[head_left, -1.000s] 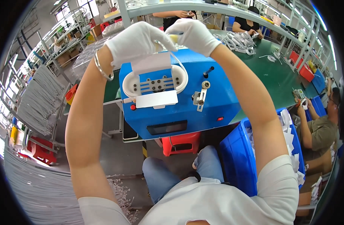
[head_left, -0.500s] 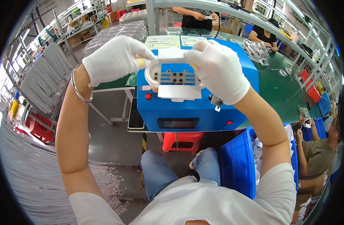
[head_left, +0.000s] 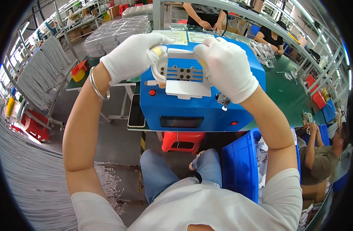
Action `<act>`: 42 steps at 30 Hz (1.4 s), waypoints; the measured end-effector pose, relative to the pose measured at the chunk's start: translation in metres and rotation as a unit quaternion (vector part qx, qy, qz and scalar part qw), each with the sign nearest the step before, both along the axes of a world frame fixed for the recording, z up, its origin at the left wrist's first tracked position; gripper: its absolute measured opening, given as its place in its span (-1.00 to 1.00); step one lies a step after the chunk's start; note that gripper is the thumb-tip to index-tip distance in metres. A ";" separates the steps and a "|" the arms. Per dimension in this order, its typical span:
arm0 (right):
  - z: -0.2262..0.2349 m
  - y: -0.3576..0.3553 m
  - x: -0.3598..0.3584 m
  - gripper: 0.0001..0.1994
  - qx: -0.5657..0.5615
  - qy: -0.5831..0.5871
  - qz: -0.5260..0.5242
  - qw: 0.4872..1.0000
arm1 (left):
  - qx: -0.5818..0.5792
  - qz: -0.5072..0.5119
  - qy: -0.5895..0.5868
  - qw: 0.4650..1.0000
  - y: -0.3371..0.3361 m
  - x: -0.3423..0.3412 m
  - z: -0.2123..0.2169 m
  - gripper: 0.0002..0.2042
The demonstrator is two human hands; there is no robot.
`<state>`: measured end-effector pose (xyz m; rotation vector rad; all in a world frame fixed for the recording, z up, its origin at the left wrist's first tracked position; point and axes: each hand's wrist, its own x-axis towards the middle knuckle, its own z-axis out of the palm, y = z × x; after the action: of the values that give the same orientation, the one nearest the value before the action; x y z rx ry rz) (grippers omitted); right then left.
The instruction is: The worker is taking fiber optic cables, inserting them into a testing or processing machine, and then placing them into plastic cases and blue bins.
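Note:
Both my hands wear white gloves with yellowish fingertip covers and are raised over the blue bench machine (head_left: 207, 117). A looped white cable (head_left: 159, 71) curves round the left side of the machine's metal fixture (head_left: 185, 74). My left hand (head_left: 136, 56) is closed at the top of this loop, its index finger reaching forward over the machine. My right hand (head_left: 228, 67) pinches the loop's other side, its fingertips partly hidden. A white band (head_left: 182, 51) spans the gap between the hands. In front of the fixture sits a white flat plate (head_left: 188, 89).
A red button (head_left: 152, 92) and a dark display (head_left: 181, 122) are on the machine's front. A blue bin (head_left: 240, 161) of white pieces stands by my right leg. Clear plastic trays (head_left: 115, 34) are stacked at the far left. Co-workers sit across and to the right.
My left hand has moved right and farther up along the loop, its index finger now stretched out more. The right hand stays nearly in place. The whole view has shifted slightly.

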<state>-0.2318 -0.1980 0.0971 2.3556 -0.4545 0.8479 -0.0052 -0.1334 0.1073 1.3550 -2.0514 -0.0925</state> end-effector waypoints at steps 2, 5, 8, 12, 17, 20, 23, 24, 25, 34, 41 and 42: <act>-0.003 0.000 -0.001 -0.84 -0.006 -0.034 0.022 0.999 | -0.033 -0.031 0.001 0.999 -0.001 0.009 -0.003 -0.74; -0.003 0.000 -0.003 -0.83 -0.054 -0.068 0.056 0.995 | 0.054 -0.023 0.039 0.998 0.008 0.007 0.002 -0.76; -0.005 -0.004 -0.005 -0.82 -0.039 -0.073 0.064 0.994 | 0.002 -0.034 -0.012 0.999 0.013 0.003 0.010 -0.79; -0.004 -0.007 -0.003 -0.82 0.023 -0.048 0.044 0.998 | 0.022 0.048 -0.106 0.993 0.013 -0.001 0.018 -0.78; 0.001 -0.006 -0.004 -0.86 0.044 -0.029 0.006 0.999 | -0.203 0.024 -0.081 0.975 0.004 -0.037 -0.004 -0.75; 0.001 -0.009 -0.006 -0.87 0.129 -0.043 0.045 0.990 | -0.244 0.051 -0.119 0.961 0.001 -0.040 -0.017 -0.84; 0.019 -0.027 -0.013 -0.80 0.470 -0.036 0.075 0.879 | -0.281 0.059 -0.114 0.951 -0.001 -0.044 -0.024 -0.92; 0.020 -0.038 -0.010 -0.67 0.564 -0.023 0.062 0.823 | -0.286 0.055 -0.116 0.950 0.000 -0.046 -0.023 -0.92; 0.016 -0.039 -0.010 -0.67 0.560 -0.027 0.061 0.826 | -0.286 0.061 -0.125 0.948 0.001 -0.047 -0.022 -0.92; 0.009 -0.021 0.007 -0.78 0.617 -0.135 0.145 0.762 | -0.318 0.115 -0.124 0.933 -0.005 -0.046 -0.015 -0.69; 0.009 -0.024 -0.002 -0.88 0.440 -0.079 0.206 0.870 | -0.132 0.074 -0.077 0.986 -0.008 -0.042 -0.016 -0.65; 0.009 -0.025 -0.001 -0.88 0.442 -0.078 0.205 0.870 | -0.134 0.074 -0.067 0.986 -0.007 -0.042 -0.016 -0.65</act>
<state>-0.2329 -0.2226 0.1062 3.3266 -0.4783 1.2089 -0.0467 -0.1400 0.0911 1.3668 -1.9805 0.3364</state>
